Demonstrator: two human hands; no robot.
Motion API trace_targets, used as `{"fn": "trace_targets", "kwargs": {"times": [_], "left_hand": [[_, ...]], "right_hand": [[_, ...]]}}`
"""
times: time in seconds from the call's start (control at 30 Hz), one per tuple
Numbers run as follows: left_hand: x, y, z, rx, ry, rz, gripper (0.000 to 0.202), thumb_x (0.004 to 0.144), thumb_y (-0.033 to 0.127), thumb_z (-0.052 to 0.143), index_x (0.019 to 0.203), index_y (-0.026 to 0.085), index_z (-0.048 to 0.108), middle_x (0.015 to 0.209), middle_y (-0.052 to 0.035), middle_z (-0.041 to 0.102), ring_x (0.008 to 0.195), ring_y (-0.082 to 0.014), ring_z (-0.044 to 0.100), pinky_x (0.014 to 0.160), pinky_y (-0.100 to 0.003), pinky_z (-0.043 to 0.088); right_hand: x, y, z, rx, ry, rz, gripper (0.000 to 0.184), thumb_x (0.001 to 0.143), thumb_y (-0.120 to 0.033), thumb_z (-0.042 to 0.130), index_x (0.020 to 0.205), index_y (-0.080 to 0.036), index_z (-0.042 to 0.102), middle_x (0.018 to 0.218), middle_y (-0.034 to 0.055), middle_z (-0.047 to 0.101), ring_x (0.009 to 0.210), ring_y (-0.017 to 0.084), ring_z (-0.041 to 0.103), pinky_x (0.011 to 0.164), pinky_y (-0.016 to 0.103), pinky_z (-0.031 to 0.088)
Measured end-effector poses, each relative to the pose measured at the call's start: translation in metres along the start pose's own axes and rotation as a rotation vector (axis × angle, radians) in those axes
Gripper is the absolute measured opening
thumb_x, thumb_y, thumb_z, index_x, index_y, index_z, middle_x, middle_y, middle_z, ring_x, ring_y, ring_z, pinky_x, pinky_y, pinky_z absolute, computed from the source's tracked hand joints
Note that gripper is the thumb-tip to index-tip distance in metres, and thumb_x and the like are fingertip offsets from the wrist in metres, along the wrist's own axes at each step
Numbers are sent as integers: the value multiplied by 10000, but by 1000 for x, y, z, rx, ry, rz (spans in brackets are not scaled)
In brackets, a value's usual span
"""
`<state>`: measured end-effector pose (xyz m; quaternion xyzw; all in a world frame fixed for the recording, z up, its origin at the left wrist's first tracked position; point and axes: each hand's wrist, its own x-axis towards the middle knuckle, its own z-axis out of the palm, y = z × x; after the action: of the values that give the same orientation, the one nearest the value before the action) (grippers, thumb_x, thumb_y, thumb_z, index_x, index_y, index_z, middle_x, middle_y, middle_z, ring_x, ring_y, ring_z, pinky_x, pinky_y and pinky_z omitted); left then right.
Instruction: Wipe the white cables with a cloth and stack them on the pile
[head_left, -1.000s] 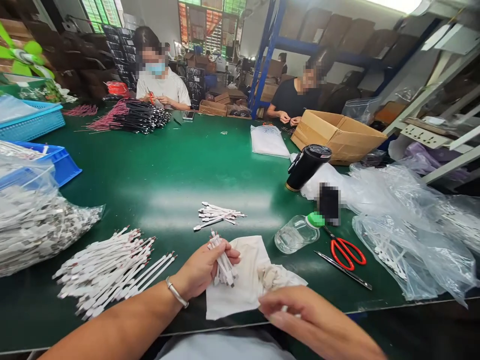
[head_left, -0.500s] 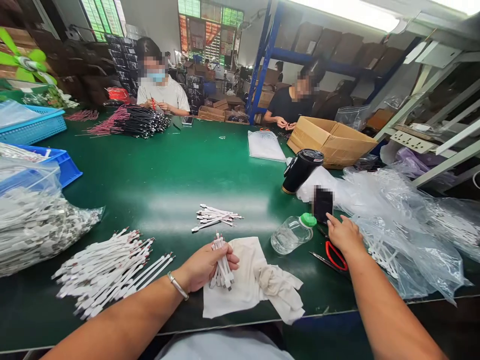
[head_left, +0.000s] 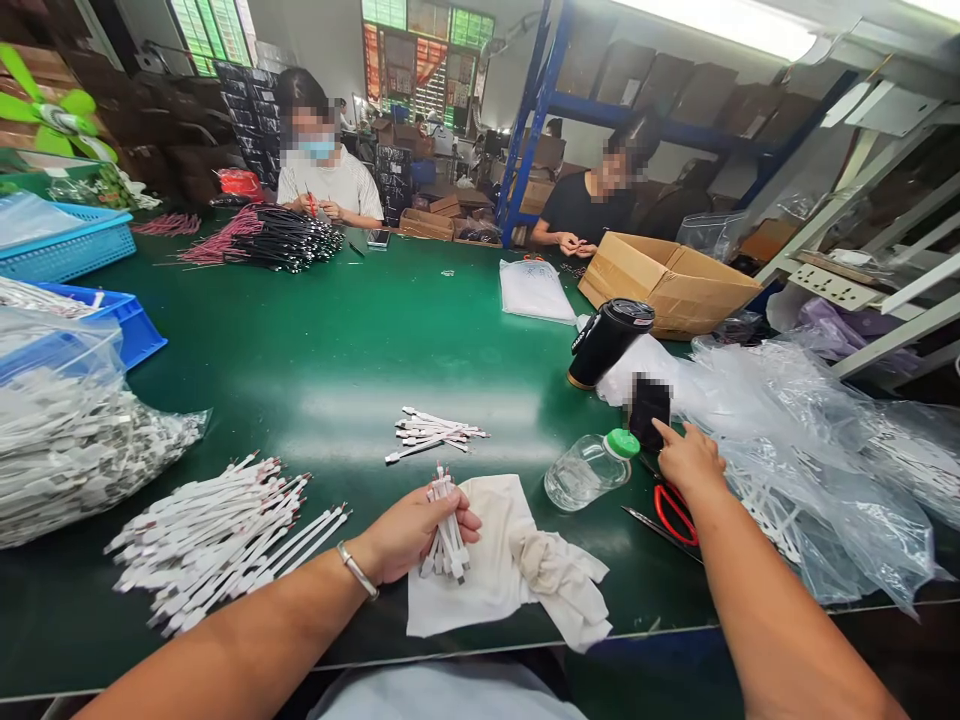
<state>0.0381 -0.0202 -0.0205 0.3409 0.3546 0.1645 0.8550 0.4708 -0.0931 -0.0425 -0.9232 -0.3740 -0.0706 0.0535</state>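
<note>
My left hand [head_left: 420,525] is wrapped round a bundle of short white cables [head_left: 448,545], their flat plugs pointing down toward me. Under it lies a white cloth [head_left: 487,600] with a crumpled part on its right. On the far side, my right hand [head_left: 691,462] stretches its index finger onto the dark screen of a phone [head_left: 649,412]; the other fingers are loosely bent and hold nothing. Beside that wrist lie red-handled scissors [head_left: 675,515]. A clear jar [head_left: 585,472] with a green lid is tipped between the hands. Loose white cables [head_left: 435,433] form a small pile beyond my left hand.
A larger cable pile [head_left: 214,530] and a stuffed plastic bag [head_left: 82,450] occupy the left. On the right are plastic bags [head_left: 832,450], a black tumbler [head_left: 611,342] and a cardboard box [head_left: 667,285]. Two people sit across the green table [head_left: 337,330], near black cables [head_left: 270,238].
The view has shifted slightly. My right index finger stays at the phone, and my left hand keeps its grip on the cables.
</note>
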Motion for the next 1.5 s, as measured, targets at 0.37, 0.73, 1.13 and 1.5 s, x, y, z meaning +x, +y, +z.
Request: {"fn": "trace_targets", "kwargs": {"times": [0.37, 0.73, 1.13, 1.5], "left_hand": [[0, -1, -1, -2, -17, 15, 246, 769, 336, 661, 793, 126, 534, 742, -69, 679, 660, -158, 666, 621, -251, 502], [3, -3, -3, 3, -35, 35, 318, 725, 394, 693, 789, 132, 525, 730, -62, 680, 648, -156, 660, 604, -248, 490], [2, -3, -2, -4, -39, 27, 295, 738, 376, 685, 786, 127, 534, 735, -62, 676, 649, -154, 658, 610, -253, 486], [2, -3, -2, 19, -29, 30, 272, 768, 369, 655, 797, 128, 531, 734, -63, 675, 663, -158, 660, 632, -260, 485]], "right_hand": [[16, -18, -9, -5, -50, 49, 515, 823, -170, 425, 1309, -336, 466, 1425, 97, 338, 1286, 340, 331, 985, 487, 334], [16, -10, -16, -22, 1, 45, 495, 795, -120, 443, 1244, -300, 549, 1396, 100, 378, 1258, 334, 364, 973, 463, 354], [-4, 5, -5, 8, 44, -39, 507, 767, -113, 409, 1215, -279, 578, 1363, 75, 417, 1246, 310, 375, 974, 436, 344], [7, 0, -3, 25, 47, 7, 522, 774, -123, 430, 1249, -303, 548, 1369, 75, 412, 1244, 343, 379, 974, 481, 364]]}}
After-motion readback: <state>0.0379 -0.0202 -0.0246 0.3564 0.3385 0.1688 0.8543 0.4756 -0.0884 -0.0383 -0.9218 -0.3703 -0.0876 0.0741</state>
